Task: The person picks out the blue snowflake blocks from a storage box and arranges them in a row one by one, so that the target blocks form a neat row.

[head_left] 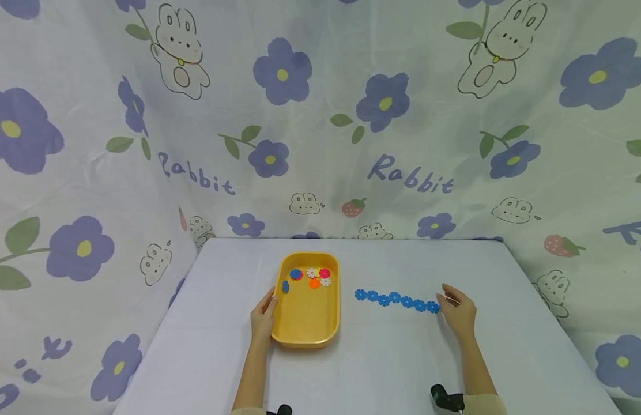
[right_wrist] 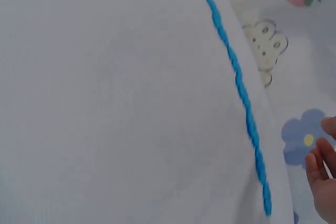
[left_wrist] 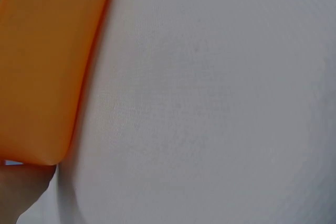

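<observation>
My left hand grips the left rim of a yellow plastic tray, its thumb on the edge. In the left wrist view the tray's outer side appears orange, and part of the hand touches its lower corner. To the right, several blue snowflake discs are joined into a wavy chain on the table. My right hand is beside the chain's right end, fingers loosely bent. The right wrist view shows the chain edge-on, apart from the hand, which holds nothing visible.
Loose snowflake discs lie toward the tray's far end, among them a blue one, an orange one and a white one. A white cloth covers the table. Behind hangs a rabbit-and-flower curtain.
</observation>
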Motion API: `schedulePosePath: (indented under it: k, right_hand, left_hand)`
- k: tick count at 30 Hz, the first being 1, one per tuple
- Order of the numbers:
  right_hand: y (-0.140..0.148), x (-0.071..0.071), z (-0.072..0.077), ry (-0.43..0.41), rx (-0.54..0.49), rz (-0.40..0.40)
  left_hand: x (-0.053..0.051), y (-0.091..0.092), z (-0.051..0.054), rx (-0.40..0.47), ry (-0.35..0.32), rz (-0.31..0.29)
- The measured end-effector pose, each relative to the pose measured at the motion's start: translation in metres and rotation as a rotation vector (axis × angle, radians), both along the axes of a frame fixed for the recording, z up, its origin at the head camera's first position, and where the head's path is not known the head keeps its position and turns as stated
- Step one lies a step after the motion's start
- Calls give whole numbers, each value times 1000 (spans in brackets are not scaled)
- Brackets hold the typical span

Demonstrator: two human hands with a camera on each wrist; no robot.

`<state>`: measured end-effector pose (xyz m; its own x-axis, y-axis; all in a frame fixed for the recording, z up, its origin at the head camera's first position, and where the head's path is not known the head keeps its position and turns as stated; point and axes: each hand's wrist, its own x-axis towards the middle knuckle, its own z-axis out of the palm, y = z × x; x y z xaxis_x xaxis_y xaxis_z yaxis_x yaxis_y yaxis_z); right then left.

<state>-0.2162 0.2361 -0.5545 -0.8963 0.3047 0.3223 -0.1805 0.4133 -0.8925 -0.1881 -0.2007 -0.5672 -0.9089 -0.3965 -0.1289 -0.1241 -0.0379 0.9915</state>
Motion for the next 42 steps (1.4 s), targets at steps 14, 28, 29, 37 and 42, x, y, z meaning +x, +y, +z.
schedulePosePath:
  k: [14, 28, 29, 37, 42]
  right_hand:
    - [-133, -25, 65, -85, -153, 470]
    - [-222, -42, 64, -124, -71, 698]
    - [-226, -43, 64, -134, -68, 713]
    - [-252, -66, 46, -110, -106, 803]
    - [-268, -82, 21, -162, -79, 758]
  left_hand:
    - [0, -2, 0, 22, 13, -1]
    - [0, -1, 0, 12, 37, -11]
    - [0, -1, -1, 13, 38, -12]
    - [-1, -1, 2, 29, 37, -9]
    - [-1, 0, 2, 24, 31, -13]
